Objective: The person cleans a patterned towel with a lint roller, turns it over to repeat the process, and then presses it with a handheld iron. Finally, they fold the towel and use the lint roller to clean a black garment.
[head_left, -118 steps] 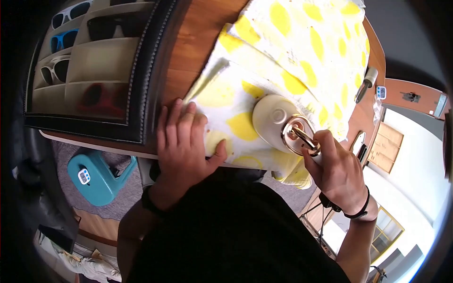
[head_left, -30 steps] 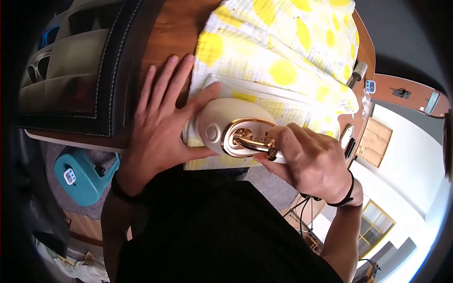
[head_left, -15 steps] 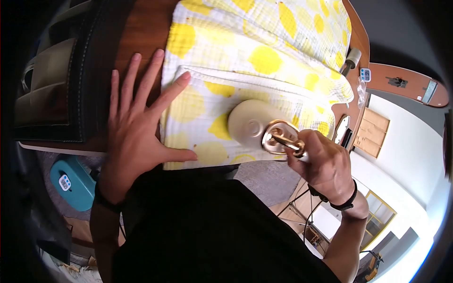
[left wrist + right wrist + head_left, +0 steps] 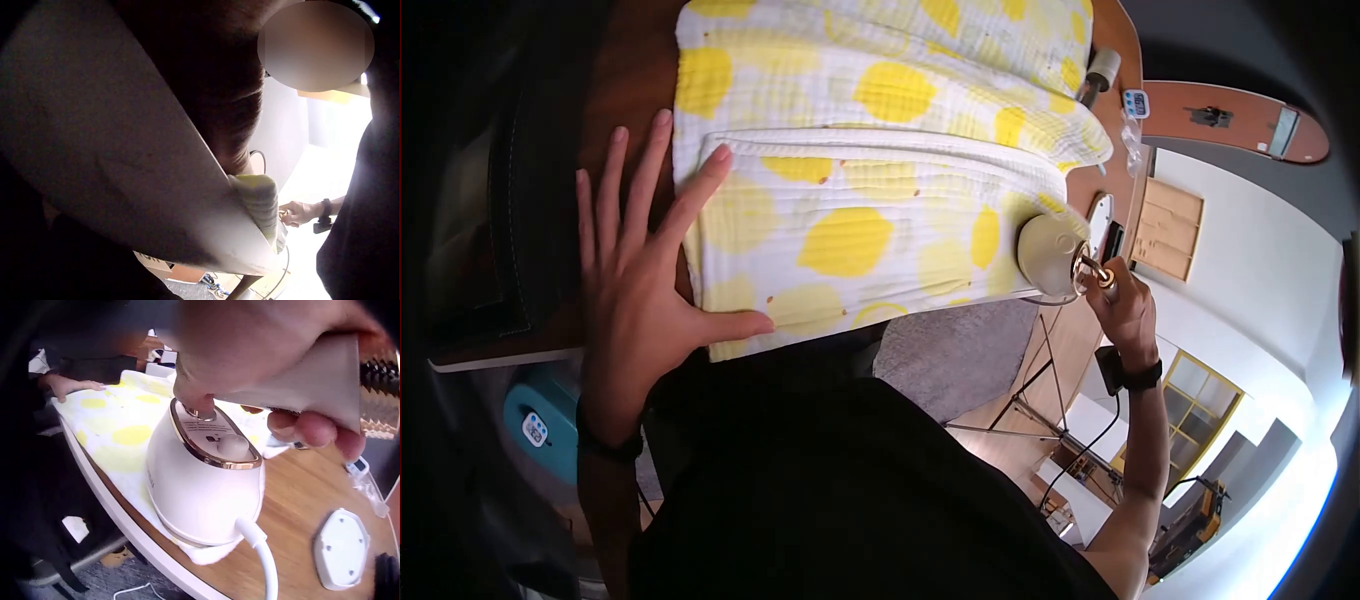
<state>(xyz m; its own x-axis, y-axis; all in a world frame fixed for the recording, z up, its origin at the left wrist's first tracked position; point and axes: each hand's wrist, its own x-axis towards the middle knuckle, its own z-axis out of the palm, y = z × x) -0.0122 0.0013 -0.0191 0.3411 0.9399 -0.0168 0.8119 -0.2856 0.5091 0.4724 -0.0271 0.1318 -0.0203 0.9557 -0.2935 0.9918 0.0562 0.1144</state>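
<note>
My right hand (image 4: 1125, 310) grips the handle of a small white steam iron (image 4: 1048, 255) with gold trim. The iron sits at the right end of a folded lemon-print cloth (image 4: 870, 290), near the table's front edge. In the right wrist view, a white cord (image 4: 265, 569) comes out of the base of its body. At the cloth's left edge lies my left hand (image 4: 640, 270), fingers spread. Its thumb and index finger rest on the cloth, the other fingers on the wood. The left wrist view mostly shows the table's underside, with the right hand beyond.
A dark stitched eyewear case (image 4: 460, 240) stands on the wooden table (image 4: 635, 50) at the left. A small timer (image 4: 1135, 103) is at the far right side, a white oblong piece (image 4: 340, 550) near the iron. A teal stool (image 4: 550, 440) stands below the table.
The iron has slid from beside my left hand along the cloth to its right end. My left hand's fingers are spread wider than in the oldest frame.
</note>
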